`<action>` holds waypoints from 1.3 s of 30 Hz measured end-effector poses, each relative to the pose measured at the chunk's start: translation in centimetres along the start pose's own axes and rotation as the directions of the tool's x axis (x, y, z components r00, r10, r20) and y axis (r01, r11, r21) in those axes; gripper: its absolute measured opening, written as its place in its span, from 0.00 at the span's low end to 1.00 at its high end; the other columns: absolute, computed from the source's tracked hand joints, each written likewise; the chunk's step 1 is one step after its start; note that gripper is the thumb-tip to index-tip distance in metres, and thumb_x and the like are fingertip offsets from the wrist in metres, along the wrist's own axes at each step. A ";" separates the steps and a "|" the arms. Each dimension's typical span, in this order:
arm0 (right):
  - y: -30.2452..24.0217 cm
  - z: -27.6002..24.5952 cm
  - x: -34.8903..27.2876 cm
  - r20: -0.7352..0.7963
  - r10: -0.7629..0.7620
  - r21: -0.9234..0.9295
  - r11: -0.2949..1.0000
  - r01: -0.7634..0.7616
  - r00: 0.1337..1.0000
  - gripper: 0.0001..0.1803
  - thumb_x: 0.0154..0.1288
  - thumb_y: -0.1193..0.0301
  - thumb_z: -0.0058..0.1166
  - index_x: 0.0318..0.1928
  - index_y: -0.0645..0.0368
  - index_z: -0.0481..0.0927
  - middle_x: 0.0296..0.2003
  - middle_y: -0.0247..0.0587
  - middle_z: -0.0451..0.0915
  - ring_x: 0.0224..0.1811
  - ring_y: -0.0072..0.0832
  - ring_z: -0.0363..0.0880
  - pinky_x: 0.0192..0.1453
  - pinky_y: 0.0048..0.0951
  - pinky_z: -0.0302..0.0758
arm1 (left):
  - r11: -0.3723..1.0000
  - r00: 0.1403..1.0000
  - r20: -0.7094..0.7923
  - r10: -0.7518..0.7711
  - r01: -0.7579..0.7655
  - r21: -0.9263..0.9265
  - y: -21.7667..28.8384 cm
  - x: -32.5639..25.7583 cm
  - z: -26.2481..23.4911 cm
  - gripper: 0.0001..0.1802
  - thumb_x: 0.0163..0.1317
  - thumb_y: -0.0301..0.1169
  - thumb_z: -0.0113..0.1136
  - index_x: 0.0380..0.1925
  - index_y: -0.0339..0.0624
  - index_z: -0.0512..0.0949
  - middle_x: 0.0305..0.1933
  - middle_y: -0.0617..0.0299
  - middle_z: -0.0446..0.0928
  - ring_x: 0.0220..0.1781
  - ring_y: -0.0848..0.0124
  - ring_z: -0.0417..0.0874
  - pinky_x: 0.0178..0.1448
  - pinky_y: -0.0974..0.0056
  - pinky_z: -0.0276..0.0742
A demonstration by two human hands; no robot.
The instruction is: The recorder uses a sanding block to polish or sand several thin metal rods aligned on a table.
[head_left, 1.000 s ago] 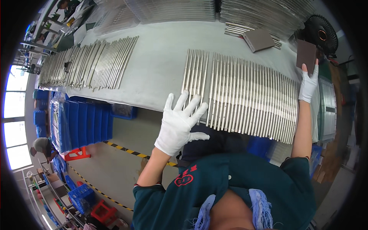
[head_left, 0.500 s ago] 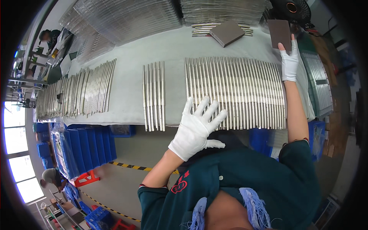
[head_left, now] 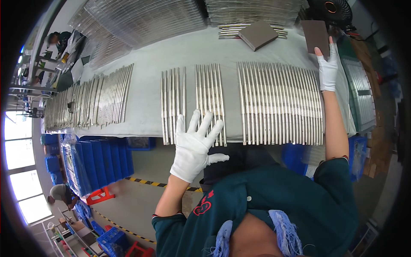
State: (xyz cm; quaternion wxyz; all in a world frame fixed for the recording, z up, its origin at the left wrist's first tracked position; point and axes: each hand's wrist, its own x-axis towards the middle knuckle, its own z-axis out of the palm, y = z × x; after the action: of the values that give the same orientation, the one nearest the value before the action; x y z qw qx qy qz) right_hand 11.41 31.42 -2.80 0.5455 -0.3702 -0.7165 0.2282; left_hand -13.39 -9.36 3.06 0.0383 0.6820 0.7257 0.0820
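Observation:
My left hand [head_left: 195,147], in a white glove, lies palm down with fingers spread over the lower ends of a small group of slim silver metal rods [head_left: 208,90]. Its fingertips reach across those rods and the right edge of another small group [head_left: 170,96] beside them. A wide row of similar rods [head_left: 280,103] lies to the right, across a gap. At the far right, my right hand [head_left: 327,70], gloved with the thumb and a fingertip bare, grips a flat brown rectangular block [head_left: 316,36] by its near edge.
More rods [head_left: 94,100] lie at the left of the cloth-covered table [head_left: 145,85]. Another brown block [head_left: 258,35] rests on rods at the back, before stacked clear plastic trays [head_left: 252,13]. A black fan [head_left: 329,13] stands at the back right; blue bins [head_left: 98,162] are below left.
My left hand has moved left, and a small group of rods now lies apart from the wide row, close to the other small group. My right hand keeps holding the brown block.

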 end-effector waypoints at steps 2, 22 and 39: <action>0.0 0.2 0.0 -0.003 0.011 0.029 1.000 -0.011 1.000 0.38 0.69 0.64 0.66 0.76 0.50 0.65 0.66 0.42 0.76 0.63 0.26 0.75 0.69 0.27 0.69 | 1.000 1.000 0.000 0.002 -0.002 -0.009 0.0 0.1 0.0 0.52 0.39 0.61 0.75 0.66 0.52 0.73 0.70 0.50 0.69 0.71 0.42 0.68 0.73 0.29 0.55; -1.9 0.8 -0.5 0.021 0.030 0.160 0.987 -0.033 0.999 0.40 0.68 0.69 0.67 0.77 0.48 0.63 0.65 0.38 0.76 0.61 0.24 0.76 0.65 0.26 0.72 | 0.999 0.997 0.065 0.043 -0.043 -0.007 1.2 0.6 0.0 0.53 0.42 0.60 0.74 0.68 0.48 0.71 0.72 0.44 0.67 0.74 0.38 0.64 0.75 0.36 0.58; 1.6 0.7 0.0 0.076 0.026 0.255 0.966 -0.045 0.997 0.41 0.67 0.68 0.68 0.77 0.44 0.63 0.64 0.36 0.76 0.61 0.24 0.76 0.66 0.25 0.73 | 0.937 0.943 0.057 0.327 -0.316 -0.148 7.7 7.3 2.3 0.54 0.44 0.64 0.71 0.71 0.53 0.69 0.74 0.47 0.66 0.77 0.43 0.60 0.78 0.37 0.51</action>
State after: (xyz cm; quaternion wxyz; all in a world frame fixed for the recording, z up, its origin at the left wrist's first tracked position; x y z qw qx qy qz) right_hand 11.25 32.45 -4.23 0.5584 -0.3008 -0.6935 0.3417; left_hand -5.92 -1.47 2.52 0.1003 0.7901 0.5948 0.1089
